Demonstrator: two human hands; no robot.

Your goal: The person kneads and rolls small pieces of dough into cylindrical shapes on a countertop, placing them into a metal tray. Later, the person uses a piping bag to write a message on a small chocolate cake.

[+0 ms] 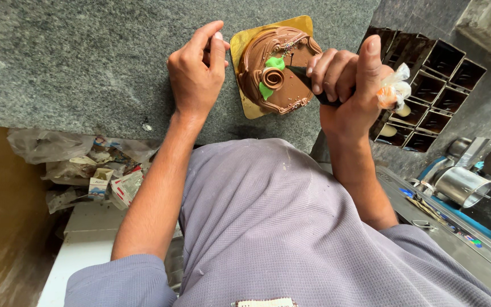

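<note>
The right hand [350, 85] covers most of the dark piping bag [308, 79], leaving only its tip and the knotted end showing. The left hand [195, 71] hides the near edge of the gold board [245, 42] at the counter's edge; whether its fingertips pinch it cannot be told. The bottom frame edge cuts off the shirt's label [265, 303].

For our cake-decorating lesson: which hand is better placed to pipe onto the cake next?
Right. The right hand grips the piping bag, its tip over the cake; the left hand only steadies the gold board.
</note>
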